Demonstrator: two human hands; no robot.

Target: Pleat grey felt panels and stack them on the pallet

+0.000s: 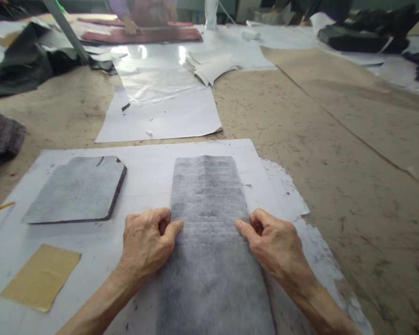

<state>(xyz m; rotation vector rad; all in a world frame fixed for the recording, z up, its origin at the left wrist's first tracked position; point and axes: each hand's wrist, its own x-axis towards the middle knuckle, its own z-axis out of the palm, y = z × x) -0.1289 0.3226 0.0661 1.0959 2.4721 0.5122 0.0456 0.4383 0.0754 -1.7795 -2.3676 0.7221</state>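
Note:
A long grey fabric panel with faint crosswise creases lies in front of me, its near end cut off by the frame. My left hand pinches its left edge, thumb on top and fingers curled at the side. On the opposite edge, at about the same height, my right hand pinches it the same way. To the left rests a stack of grey cut fabric pieces with dark edges. A tan paper or card piece lies nearer to me, left of my left forearm.
White paper lies under the work on a brown tabletop. Farther back are more white sheets, black material and a slanted metal pole. Another person's hand touches red fabric across the table.

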